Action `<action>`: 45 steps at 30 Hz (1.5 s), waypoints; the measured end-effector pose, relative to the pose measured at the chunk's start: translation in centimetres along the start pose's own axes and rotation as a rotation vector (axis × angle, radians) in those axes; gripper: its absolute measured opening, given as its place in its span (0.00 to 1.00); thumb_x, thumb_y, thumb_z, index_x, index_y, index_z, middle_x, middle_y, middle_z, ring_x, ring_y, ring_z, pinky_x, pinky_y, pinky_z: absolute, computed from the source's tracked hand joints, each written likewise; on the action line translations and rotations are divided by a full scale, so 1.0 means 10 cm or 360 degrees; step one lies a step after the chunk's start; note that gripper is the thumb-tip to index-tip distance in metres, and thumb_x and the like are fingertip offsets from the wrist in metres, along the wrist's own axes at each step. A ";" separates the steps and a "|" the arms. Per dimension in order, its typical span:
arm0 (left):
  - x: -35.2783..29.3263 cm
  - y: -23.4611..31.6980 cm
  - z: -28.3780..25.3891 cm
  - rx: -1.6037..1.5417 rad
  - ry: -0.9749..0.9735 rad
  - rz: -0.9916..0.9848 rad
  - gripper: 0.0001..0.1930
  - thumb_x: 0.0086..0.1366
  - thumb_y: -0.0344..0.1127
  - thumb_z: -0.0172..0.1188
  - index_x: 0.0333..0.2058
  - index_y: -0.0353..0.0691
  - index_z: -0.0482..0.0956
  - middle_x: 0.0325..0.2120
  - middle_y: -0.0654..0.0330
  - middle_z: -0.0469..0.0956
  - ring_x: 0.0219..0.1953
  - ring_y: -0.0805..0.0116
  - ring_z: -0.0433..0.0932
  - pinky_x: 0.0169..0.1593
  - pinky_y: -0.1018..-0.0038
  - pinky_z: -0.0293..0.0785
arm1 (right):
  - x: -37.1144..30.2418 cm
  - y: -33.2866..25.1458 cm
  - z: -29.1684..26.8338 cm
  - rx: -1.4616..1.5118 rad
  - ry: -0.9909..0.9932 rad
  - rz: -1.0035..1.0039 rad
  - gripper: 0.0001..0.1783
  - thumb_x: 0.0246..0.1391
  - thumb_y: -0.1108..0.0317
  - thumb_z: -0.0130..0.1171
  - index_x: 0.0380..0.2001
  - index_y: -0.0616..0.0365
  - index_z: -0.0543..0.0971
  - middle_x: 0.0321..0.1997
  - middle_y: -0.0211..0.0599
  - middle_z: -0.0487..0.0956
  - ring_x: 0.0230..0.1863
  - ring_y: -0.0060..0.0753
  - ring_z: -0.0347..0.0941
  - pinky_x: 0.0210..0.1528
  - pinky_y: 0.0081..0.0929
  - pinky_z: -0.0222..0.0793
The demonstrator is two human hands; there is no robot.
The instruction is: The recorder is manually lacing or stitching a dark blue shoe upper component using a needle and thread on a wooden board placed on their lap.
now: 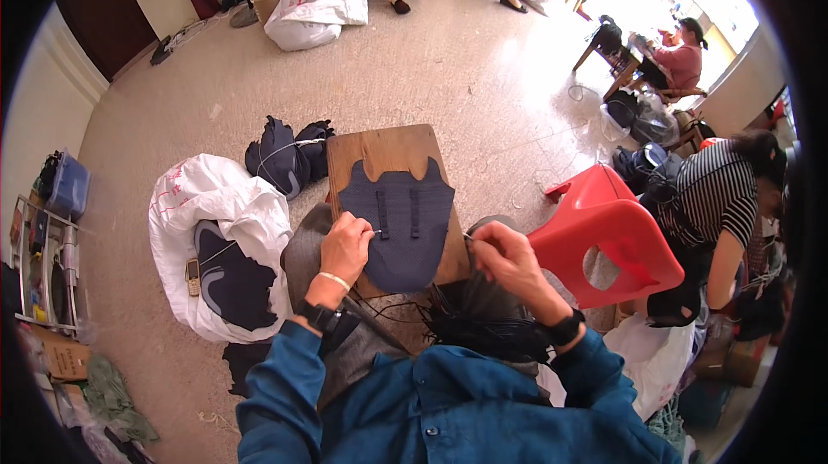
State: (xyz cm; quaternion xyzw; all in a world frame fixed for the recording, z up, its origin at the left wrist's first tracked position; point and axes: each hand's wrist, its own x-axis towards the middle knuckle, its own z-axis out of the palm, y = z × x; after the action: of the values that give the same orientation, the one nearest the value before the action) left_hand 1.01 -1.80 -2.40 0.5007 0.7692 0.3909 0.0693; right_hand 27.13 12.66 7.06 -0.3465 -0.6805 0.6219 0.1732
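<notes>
A dark navy knitted fabric piece point(398, 261), shaped like a shoe upper, lies flat on a wooden board point(392, 143) in front of me. Two dark strips run lengthwise down its middle. My left hand point(343, 250) rests by its left edge, fingers pinched, with a small pale tip showing at the lower end of the left strip. Just off the right edge, my right hand point(511, 261) is pinched too. A thin light tip sticks out of its fingers, too small to name. A bunch of black cords point(483, 326) lies across my lap.
On my left stands a white sack point(194, 184) holding dark fabric pieces, with a phone point(193, 277) on it. A tied dark bundle point(278, 158) sits beyond. To my right are a tipped red plastic stool point(565, 240) and a person in a striped shirt point(720, 184). Others sit farther back.
</notes>
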 end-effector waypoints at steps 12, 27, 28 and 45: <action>0.07 -0.15 -0.02 0.0146 -0.0197 0.0133 0.03 0.61 0.31 0.65 0.30 0.40 0.81 0.31 0.54 0.75 0.38 0.50 0.79 0.43 0.60 0.76 | 0.68 0.06 0.83 0.0588 -0.0107 -0.0035 0.04 0.66 0.68 0.61 0.38 0.56 0.80 0.28 0.22 0.74 0.29 0.14 0.70 0.31 0.16 0.67; 0.35 -0.10 -0.17 -0.0230 -0.0598 -0.0340 0.04 0.58 0.29 0.66 0.28 0.34 0.82 0.25 0.53 0.77 0.28 0.54 0.79 0.34 0.64 0.75 | 0.93 0.67 0.97 -0.0097 -0.0292 -0.0651 0.02 0.62 0.77 0.57 0.37 0.63 0.75 0.49 0.48 0.79 0.48 0.49 0.78 0.52 0.36 0.74; 0.34 -0.10 -0.16 -0.0229 -0.0610 -0.0337 0.04 0.58 0.29 0.66 0.28 0.34 0.82 0.25 0.53 0.77 0.28 0.54 0.79 0.34 0.64 0.75 | 0.92 0.68 0.96 -0.0093 -0.0282 -0.0645 0.02 0.62 0.77 0.57 0.37 0.63 0.75 0.49 0.48 0.79 0.48 0.49 0.78 0.52 0.36 0.74; 0.03 -0.06 -0.06 0.0001 -0.0082 0.0010 0.03 0.59 0.26 0.67 0.31 0.36 0.81 0.27 0.56 0.76 0.29 0.59 0.78 0.32 0.66 0.74 | 0.93 0.82 0.96 0.0393 -0.0243 -0.0228 0.05 0.65 0.73 0.58 0.38 0.65 0.77 0.53 0.42 0.81 0.46 0.27 0.76 0.50 0.27 0.72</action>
State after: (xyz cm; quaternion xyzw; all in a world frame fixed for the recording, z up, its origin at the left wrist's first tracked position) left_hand 0.11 -2.00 -2.29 0.5131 0.7657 0.3778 0.0876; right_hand 16.37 11.98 -4.29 -0.2248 -0.6329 0.7116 0.2061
